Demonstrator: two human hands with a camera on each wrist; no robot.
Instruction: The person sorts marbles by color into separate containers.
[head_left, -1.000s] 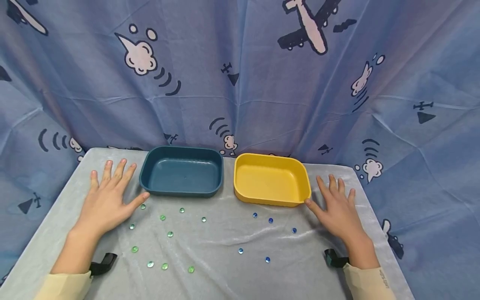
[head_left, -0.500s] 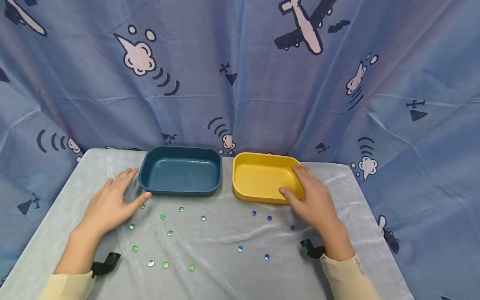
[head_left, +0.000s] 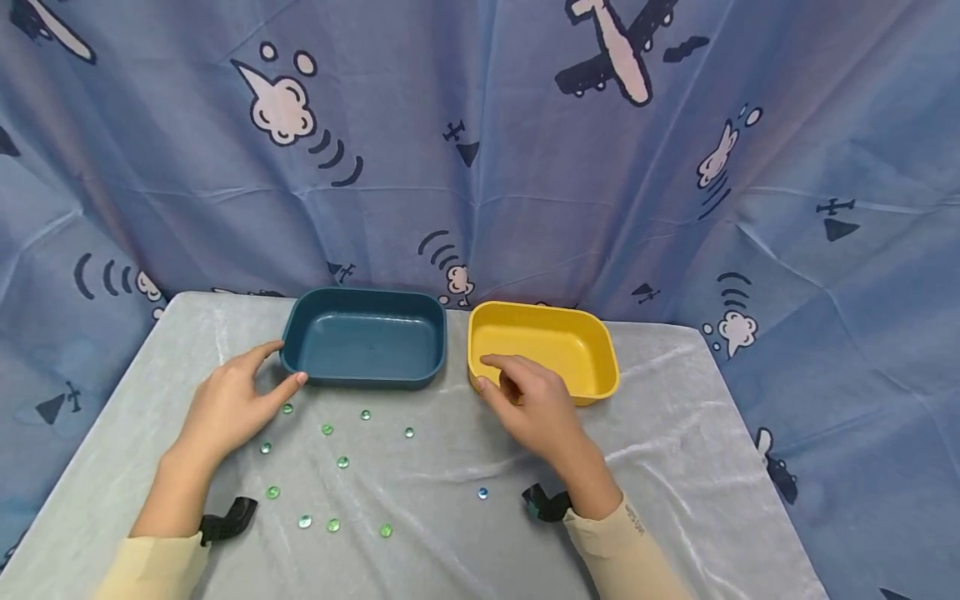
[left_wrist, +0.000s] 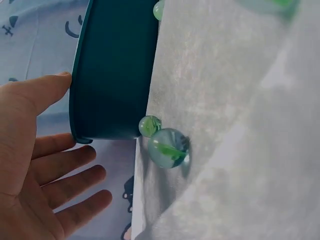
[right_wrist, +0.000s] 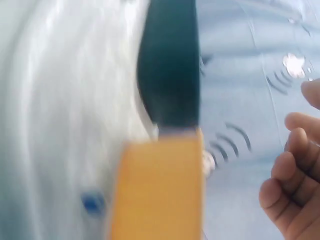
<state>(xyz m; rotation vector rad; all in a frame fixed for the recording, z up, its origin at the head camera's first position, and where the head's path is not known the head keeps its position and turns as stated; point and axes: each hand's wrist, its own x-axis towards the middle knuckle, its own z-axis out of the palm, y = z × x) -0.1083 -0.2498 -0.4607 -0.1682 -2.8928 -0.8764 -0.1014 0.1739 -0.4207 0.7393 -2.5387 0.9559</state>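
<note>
My left hand is at the left end of a teal plastic container, thumb and index finger right at its rim. In the left wrist view its other fingers are spread loosely and hold nothing. My right hand hovers over the left front of a yellow plastic container, fingers bent loosely. The right wrist view shows nothing between those fingers. Glass marbles with green swirls lie in front of the teal container. One blue marble shows left of my right wrist; my right hand and arm hide the others.
Both containers stand side by side at the back of a table under a pale grey cloth. A blue curtain printed with planes hangs right behind. Several green marbles are scattered across the left and middle of the cloth.
My right hand has swept left from beyond the yellow container's right end to its left front corner. My left hand has drawn in its spread fingers and closed up to the teal container's rim.
</note>
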